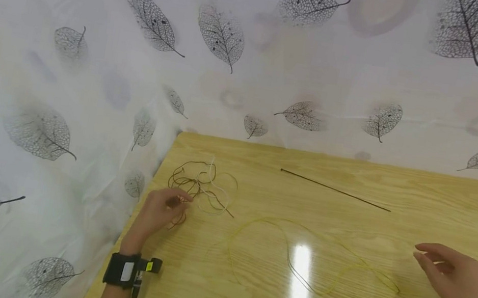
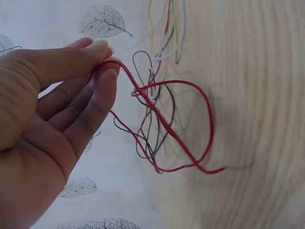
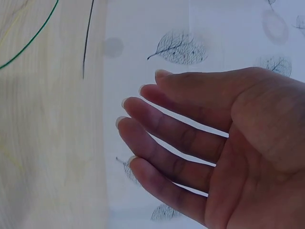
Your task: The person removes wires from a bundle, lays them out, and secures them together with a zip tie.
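Observation:
Between the thumb and fingertips of my left hand [image 1: 160, 213] is a red cord [image 2: 167, 126], pinched at a bend. Its loop and loose end hang beyond the fingers in the left wrist view. Close to this hand lies a loose tangle of dark cord [image 1: 190, 181] and white cord [image 1: 211, 178]. My right hand [image 1: 462, 285] is raised over the right side of the table, fingers gently bent and holding nothing. A long yellow cord [image 1: 286, 220] loops across the table between the hands.
A thin dark straight strand [image 1: 335, 188] lies toward the back of the wooden table [image 1: 457, 207]. In the right wrist view a green cord [image 3: 34, 41] curves at the upper left. Leaf-printed white sheeting [image 1: 242, 67] borders the table's back and left edges.

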Action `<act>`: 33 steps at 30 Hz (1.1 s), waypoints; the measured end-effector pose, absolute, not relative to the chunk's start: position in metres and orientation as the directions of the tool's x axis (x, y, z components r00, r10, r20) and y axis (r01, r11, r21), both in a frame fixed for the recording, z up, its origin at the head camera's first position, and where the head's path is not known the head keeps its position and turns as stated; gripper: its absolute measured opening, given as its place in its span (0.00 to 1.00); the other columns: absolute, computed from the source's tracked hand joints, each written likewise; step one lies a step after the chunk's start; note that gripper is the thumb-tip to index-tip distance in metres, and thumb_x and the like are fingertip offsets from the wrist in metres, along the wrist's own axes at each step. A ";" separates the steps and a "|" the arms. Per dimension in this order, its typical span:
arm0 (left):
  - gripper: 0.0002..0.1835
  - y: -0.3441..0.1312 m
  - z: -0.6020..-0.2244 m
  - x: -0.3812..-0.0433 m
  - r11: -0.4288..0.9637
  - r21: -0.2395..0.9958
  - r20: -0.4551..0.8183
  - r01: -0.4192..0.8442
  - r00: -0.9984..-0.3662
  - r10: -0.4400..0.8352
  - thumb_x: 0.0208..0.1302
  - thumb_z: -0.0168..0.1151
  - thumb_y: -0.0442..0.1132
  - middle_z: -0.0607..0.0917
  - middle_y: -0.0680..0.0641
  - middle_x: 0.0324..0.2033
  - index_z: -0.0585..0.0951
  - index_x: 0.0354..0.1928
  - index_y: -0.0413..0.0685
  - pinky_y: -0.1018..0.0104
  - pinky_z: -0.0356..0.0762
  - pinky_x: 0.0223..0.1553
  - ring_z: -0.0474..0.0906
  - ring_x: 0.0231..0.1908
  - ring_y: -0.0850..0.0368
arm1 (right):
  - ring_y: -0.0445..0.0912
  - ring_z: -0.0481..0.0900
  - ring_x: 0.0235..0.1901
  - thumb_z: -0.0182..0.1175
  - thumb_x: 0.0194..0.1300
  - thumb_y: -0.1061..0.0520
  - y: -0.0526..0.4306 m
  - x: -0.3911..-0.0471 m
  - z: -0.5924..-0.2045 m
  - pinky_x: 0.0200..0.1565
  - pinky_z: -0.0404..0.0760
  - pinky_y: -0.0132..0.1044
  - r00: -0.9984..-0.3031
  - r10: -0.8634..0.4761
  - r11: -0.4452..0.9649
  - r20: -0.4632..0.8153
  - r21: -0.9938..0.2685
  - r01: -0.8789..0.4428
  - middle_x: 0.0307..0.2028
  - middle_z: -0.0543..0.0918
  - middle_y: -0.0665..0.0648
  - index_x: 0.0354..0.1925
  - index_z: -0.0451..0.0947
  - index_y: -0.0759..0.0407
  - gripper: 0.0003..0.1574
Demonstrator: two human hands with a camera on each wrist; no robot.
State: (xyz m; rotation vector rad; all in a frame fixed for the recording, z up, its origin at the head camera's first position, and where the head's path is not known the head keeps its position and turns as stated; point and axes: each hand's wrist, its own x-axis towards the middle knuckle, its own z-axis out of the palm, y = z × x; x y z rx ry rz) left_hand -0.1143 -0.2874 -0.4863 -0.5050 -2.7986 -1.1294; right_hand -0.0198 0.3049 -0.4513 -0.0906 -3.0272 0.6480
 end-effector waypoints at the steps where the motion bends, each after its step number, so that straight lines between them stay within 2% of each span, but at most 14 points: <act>1: 0.10 -0.287 -0.484 -0.116 0.661 0.673 0.205 0.333 -0.942 0.265 0.56 0.70 0.33 0.85 0.55 0.31 0.85 0.41 0.49 0.68 0.79 0.30 0.80 0.27 0.64 | 0.55 0.82 0.27 0.60 0.66 0.44 0.300 -0.023 -0.448 0.22 0.73 0.47 -0.999 0.047 0.909 0.026 -0.416 0.031 0.33 0.86 0.62 0.47 0.81 0.58 0.21; 5: 0.09 -0.283 -0.474 -0.120 0.605 0.724 0.234 0.332 -0.943 0.237 0.59 0.69 0.35 0.86 0.56 0.36 0.85 0.42 0.49 0.68 0.81 0.35 0.83 0.33 0.62 | 0.54 0.83 0.30 0.59 0.68 0.45 0.268 -0.041 -0.434 0.24 0.76 0.46 -0.996 -0.089 0.889 0.027 -0.448 -0.092 0.34 0.87 0.57 0.49 0.81 0.54 0.18; 8: 0.09 -0.277 -0.465 -0.121 0.530 0.775 0.253 0.344 -0.937 0.239 0.60 0.67 0.36 0.87 0.52 0.41 0.85 0.44 0.46 0.67 0.82 0.40 0.84 0.38 0.58 | 0.48 0.82 0.30 0.60 0.67 0.47 0.234 -0.057 -0.429 0.26 0.78 0.43 -0.972 -0.224 0.853 0.066 -0.469 -0.228 0.34 0.86 0.50 0.48 0.83 0.50 0.15; 12: 0.12 -0.262 -0.455 -0.123 0.402 0.841 0.260 0.361 -0.923 0.285 0.61 0.66 0.31 0.86 0.46 0.44 0.84 0.48 0.43 0.63 0.81 0.43 0.84 0.42 0.51 | 0.38 0.79 0.29 0.63 0.64 0.50 0.179 -0.078 -0.429 0.29 0.78 0.36 -0.919 -0.386 0.787 0.080 -0.491 -0.373 0.33 0.85 0.44 0.44 0.84 0.47 0.10; 18: 0.12 -0.224 -0.433 -0.116 0.304 0.871 0.295 0.385 -0.906 0.303 0.57 0.65 0.24 0.85 0.38 0.42 0.84 0.45 0.35 0.60 0.82 0.44 0.83 0.42 0.43 | 0.33 0.76 0.28 0.62 0.65 0.50 0.101 -0.101 -0.429 0.28 0.75 0.29 -0.816 -0.579 0.671 0.004 -0.567 -0.478 0.36 0.84 0.44 0.47 0.83 0.48 0.12; 21: 0.11 -0.206 -0.428 -0.112 0.263 0.884 0.302 0.386 -0.902 0.309 0.57 0.65 0.24 0.86 0.38 0.41 0.84 0.43 0.34 0.61 0.82 0.42 0.83 0.41 0.44 | 0.32 0.74 0.22 0.62 0.65 0.49 0.072 -0.107 -0.426 0.24 0.74 0.29 -0.784 -0.620 0.641 -0.005 -0.580 -0.503 0.35 0.84 0.45 0.49 0.82 0.50 0.15; 25: 0.10 -0.188 -0.427 -0.111 0.188 0.911 0.294 0.366 -0.898 0.326 0.58 0.65 0.24 0.85 0.38 0.42 0.84 0.43 0.34 0.60 0.82 0.43 0.83 0.43 0.45 | 0.33 0.75 0.22 0.62 0.65 0.47 0.047 -0.113 -0.424 0.23 0.74 0.30 -0.786 -0.616 0.614 0.042 -0.600 -0.513 0.34 0.85 0.47 0.49 0.82 0.53 0.18; 29: 0.10 -0.177 -0.429 -0.111 0.131 0.919 0.315 0.371 -0.894 0.320 0.58 0.64 0.23 0.85 0.38 0.42 0.83 0.43 0.33 0.59 0.81 0.45 0.83 0.45 0.47 | 0.33 0.78 0.26 0.61 0.66 0.46 0.032 -0.118 -0.427 0.28 0.76 0.30 -0.795 -0.603 0.583 0.062 -0.646 -0.493 0.34 0.86 0.45 0.43 0.84 0.50 0.13; 33: 0.11 -0.175 -0.433 -0.111 0.110 0.913 0.346 0.392 -0.890 0.298 0.57 0.64 0.23 0.85 0.38 0.41 0.83 0.43 0.32 0.57 0.81 0.45 0.82 0.45 0.45 | 0.32 0.77 0.24 0.62 0.65 0.47 0.024 -0.120 -0.431 0.27 0.76 0.30 -0.822 -0.566 0.579 0.064 -0.678 -0.452 0.30 0.84 0.41 0.33 0.84 0.47 0.08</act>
